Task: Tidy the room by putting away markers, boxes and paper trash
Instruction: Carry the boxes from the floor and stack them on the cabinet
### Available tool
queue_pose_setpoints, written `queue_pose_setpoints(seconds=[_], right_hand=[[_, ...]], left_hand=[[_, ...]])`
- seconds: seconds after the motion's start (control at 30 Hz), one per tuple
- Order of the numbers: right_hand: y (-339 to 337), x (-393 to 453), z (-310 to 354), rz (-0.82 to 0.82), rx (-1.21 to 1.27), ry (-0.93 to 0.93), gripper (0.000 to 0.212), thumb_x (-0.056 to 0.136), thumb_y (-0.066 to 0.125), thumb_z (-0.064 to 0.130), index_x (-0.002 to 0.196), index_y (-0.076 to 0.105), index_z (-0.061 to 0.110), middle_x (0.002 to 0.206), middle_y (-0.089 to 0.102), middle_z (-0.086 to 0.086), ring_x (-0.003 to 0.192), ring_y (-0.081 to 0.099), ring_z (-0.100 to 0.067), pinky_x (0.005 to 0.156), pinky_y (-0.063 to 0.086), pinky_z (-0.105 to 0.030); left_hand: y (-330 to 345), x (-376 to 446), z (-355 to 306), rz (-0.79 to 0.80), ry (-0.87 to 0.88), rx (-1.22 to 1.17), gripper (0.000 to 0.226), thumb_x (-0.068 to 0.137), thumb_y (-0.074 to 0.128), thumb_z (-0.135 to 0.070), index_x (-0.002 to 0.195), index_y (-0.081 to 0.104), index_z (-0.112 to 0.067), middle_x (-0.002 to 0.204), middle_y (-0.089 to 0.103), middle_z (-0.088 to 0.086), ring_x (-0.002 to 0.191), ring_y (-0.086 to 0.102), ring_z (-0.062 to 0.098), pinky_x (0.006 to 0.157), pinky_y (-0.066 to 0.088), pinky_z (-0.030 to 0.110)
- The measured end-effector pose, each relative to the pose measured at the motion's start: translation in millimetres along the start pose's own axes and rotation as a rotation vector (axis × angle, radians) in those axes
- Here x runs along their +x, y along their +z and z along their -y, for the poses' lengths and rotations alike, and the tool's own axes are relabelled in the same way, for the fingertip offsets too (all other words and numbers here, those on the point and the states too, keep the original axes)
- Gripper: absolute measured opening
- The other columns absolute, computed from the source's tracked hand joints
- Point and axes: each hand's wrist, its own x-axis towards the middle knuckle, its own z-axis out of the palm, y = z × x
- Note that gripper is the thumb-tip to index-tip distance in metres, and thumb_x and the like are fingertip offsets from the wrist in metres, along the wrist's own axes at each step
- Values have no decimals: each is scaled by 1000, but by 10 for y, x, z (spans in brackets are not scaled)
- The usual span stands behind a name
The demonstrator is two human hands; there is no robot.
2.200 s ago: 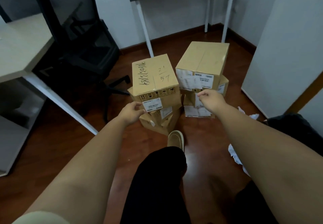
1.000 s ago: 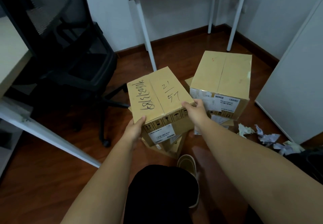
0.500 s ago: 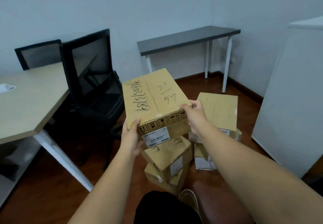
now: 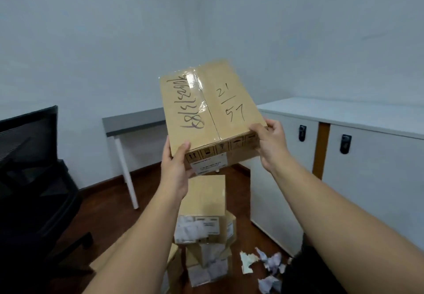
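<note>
I hold a taped brown cardboard box [image 4: 206, 108] with handwritten numbers on its top, raised at chest height in front of the wall. My left hand [image 4: 175, 170] grips its near left corner from below, and my right hand [image 4: 269, 140] grips its near right corner. Below it, several more cardboard boxes [image 4: 204, 213] with white labels sit stacked on the wooden floor. Crumpled paper scraps [image 4: 266, 266] lie on the floor to their right.
A white cabinet [image 4: 358, 151] with black handles stands close on the right. A grey table with white legs [image 4: 124, 151] is against the back wall. A black office chair [image 4: 29, 179] fills the left side.
The box has been lifted off its stack and raised high. My view has tilted up and swung right, bringing the white cabinet's front and top into sight.
</note>
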Motion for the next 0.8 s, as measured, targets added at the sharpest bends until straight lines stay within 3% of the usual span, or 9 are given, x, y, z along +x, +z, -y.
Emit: queue_pose_setpoints(seconds=[0.1,0.3,0.43,0.53,0.63,0.7,0.8], right_hand=[[-480,49,483,-98,-47,-100,43,80,71,16,116,49,18,102,63,1,88,58,-13,75,47,-34],[-1462,22,1276,-318,-60,-240,44,83,70,19,120,47,19,103,62,3,83,60,-10,61,47,-27],[-2018,8,1557,-407,-125,-294,44,82,72,27,118,47,24,111,63,4,95,61,-13,76,50,-37],[-2356,95,1654,-402,-216,-295,46,83,72,29,120,45,31,118,62,6,106,60,-16,80,48,-41],[-2589,268,1663,-311,-367,-318,60,83,73,25,127,38,46,123,56,13,109,58,-10,86,49,-39],[-2682,441,1639,-268,-510,-325,68,84,72,19,130,35,52,123,50,20,110,57,-9,90,50,-40],[-2737,762,1626,-289,-730,-352,61,84,69,18,125,42,54,122,49,23,107,60,-13,91,53,-47]], left_hand=[[670,-4,66,116,-20,-21,54,93,63,-26,142,44,-35,123,66,-2,111,62,19,81,56,48],[1988,-65,229,363,-72,-4,50,93,62,-30,141,45,-32,117,67,-3,108,62,18,84,53,49],[2667,-130,345,467,-102,69,47,97,56,-34,142,43,-33,109,68,-3,99,61,13,81,52,47],[3042,-47,479,516,-154,129,46,99,51,-38,144,39,-34,104,67,-5,95,60,12,87,51,56],[3315,151,632,548,-210,224,42,101,37,-45,142,38,-35,114,64,-1,93,58,16,90,50,60],[3412,304,704,560,-211,287,41,101,30,-47,139,40,-35,122,61,3,94,59,18,80,54,53],[3485,565,786,551,-158,338,45,102,31,-48,145,31,-37,126,57,0,88,56,12,69,55,43]])
